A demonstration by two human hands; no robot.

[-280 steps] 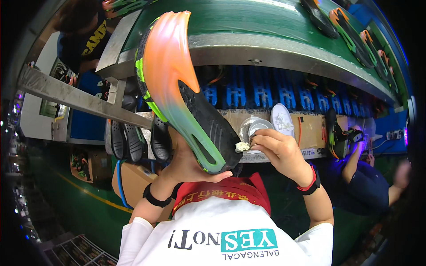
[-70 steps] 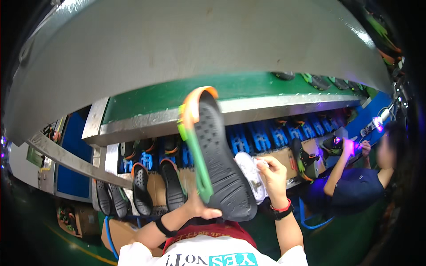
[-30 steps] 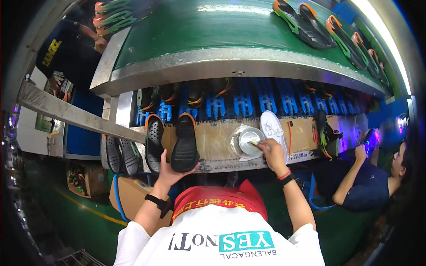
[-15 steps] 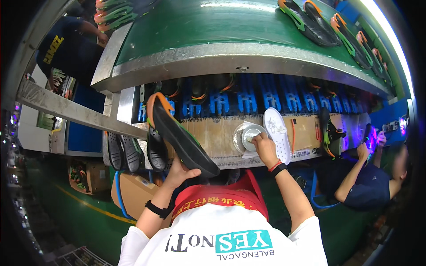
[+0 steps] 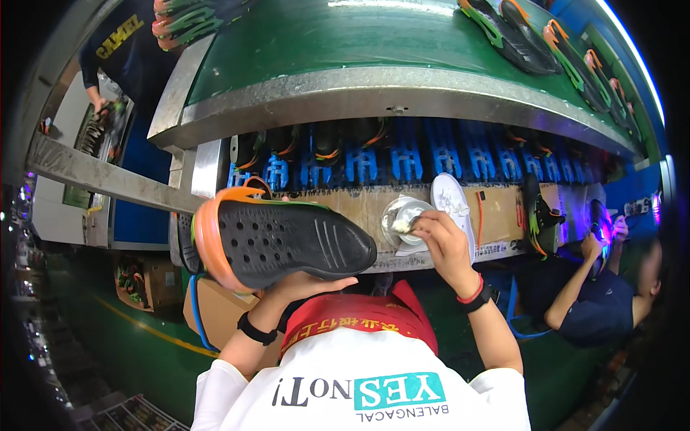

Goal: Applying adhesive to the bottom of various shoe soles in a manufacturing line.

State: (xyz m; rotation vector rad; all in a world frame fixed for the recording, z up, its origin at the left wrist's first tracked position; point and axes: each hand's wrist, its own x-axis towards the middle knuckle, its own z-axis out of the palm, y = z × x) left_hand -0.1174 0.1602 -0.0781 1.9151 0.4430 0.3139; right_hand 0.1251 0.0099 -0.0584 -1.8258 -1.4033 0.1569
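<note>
My left hand (image 5: 305, 286) holds a black shoe (image 5: 295, 241) with an orange heel and green edge from below, palm up. The shoe's perforated insole faces up, its toe toward the right. Over a small white cup (image 5: 411, 212), my right hand (image 5: 447, 241) is closed in a pinch. Something small and whitish shows at its fingertips, too small to name. Just right of the cup lies a white perforated shoe-shaped piece (image 5: 451, 194), partly hidden by my right hand.
A cardboard-covered ledge (image 5: 499, 215) carries an orange-red stick (image 5: 481, 215) and another black shoe (image 5: 533, 215). Beyond it runs a row of blue clamps (image 5: 406, 164), under a metal-edged green conveyor (image 5: 323, 50) bearing shoes. A co-worker (image 5: 600, 287) is at the right, another person (image 5: 122, 50) far left.
The shoe in my left hand has turned from sideways and steeply tilted to lying level, insole up. My right hand has drawn slightly back toward me at the cup.
</note>
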